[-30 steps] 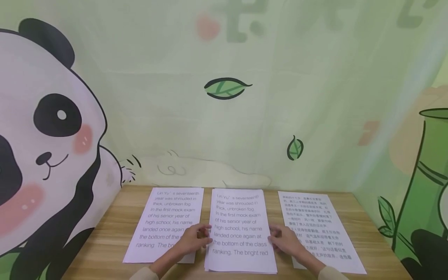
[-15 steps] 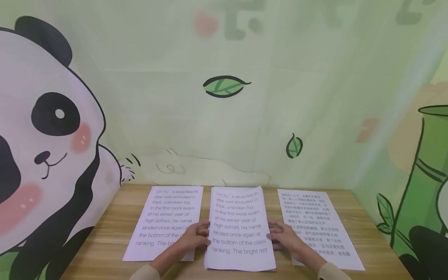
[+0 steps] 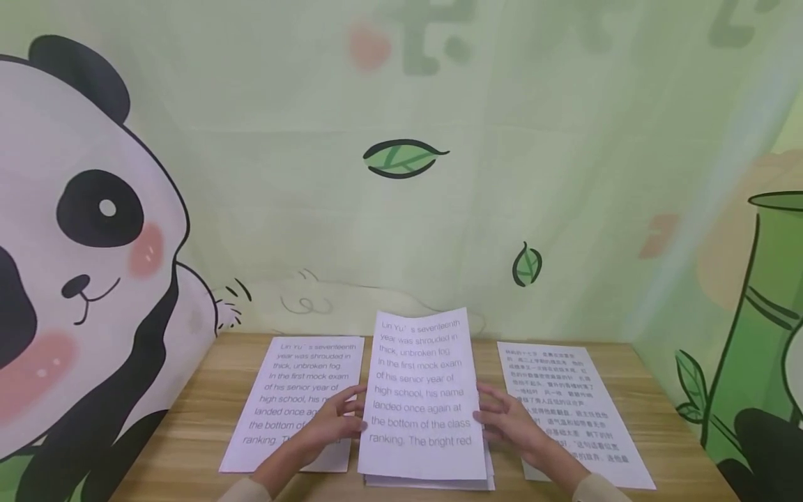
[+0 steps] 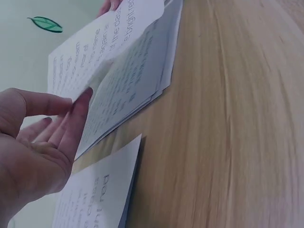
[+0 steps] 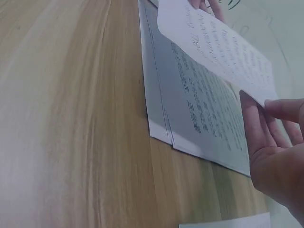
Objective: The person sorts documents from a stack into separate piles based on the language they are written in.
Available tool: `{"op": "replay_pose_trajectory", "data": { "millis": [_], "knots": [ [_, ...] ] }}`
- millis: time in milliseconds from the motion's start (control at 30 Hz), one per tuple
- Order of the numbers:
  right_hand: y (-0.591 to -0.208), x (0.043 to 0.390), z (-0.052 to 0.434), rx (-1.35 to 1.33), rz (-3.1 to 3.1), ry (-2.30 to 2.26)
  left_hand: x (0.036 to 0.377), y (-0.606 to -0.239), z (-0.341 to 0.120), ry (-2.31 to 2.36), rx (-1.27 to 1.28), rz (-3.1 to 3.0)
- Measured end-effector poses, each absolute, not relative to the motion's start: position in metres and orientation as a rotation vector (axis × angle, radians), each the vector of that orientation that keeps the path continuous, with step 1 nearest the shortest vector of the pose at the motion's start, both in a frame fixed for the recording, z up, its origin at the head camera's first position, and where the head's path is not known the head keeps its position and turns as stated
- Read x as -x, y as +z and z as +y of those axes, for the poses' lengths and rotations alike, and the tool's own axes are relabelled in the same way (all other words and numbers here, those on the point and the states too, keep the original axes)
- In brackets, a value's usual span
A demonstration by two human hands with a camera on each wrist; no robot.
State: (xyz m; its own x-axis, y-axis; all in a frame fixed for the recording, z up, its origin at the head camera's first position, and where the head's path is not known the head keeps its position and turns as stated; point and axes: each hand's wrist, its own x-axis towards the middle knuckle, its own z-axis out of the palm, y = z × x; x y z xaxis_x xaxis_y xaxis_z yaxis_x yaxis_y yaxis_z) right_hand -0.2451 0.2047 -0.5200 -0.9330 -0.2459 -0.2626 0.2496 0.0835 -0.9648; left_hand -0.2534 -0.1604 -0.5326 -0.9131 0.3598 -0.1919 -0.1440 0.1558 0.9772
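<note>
Head view: wooden tabletop [image 3: 188,425] below a panda mural [image 3: 81,230]. Left hand [image 3: 332,424] and right hand [image 3: 505,422] pinch the lifted top sheet [image 3: 420,397] above the paper stack [image 3: 426,482].

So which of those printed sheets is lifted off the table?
The middle sheet, top of the centre stack: both hands hold its side edges. The left sheet and the right, Chinese-text sheet lie flat.
</note>
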Motion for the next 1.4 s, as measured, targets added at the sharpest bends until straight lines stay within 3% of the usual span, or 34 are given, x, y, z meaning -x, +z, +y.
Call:
{"op": "replay_pose_trajectory", "data": {
  "millis": [800, 1400],
  "knots": [
    [-0.521, 0.245, 0.172, -0.009, 1.966, -2.045, 0.249, -0.525, -0.195, 1.94, -0.116, 2.092],
    [-0.525, 0.25, 0.103, 0.063, 1.844, -2.017, 0.242, -0.525, -0.257, 1.922, 0.009, 2.206]
  ]
}}
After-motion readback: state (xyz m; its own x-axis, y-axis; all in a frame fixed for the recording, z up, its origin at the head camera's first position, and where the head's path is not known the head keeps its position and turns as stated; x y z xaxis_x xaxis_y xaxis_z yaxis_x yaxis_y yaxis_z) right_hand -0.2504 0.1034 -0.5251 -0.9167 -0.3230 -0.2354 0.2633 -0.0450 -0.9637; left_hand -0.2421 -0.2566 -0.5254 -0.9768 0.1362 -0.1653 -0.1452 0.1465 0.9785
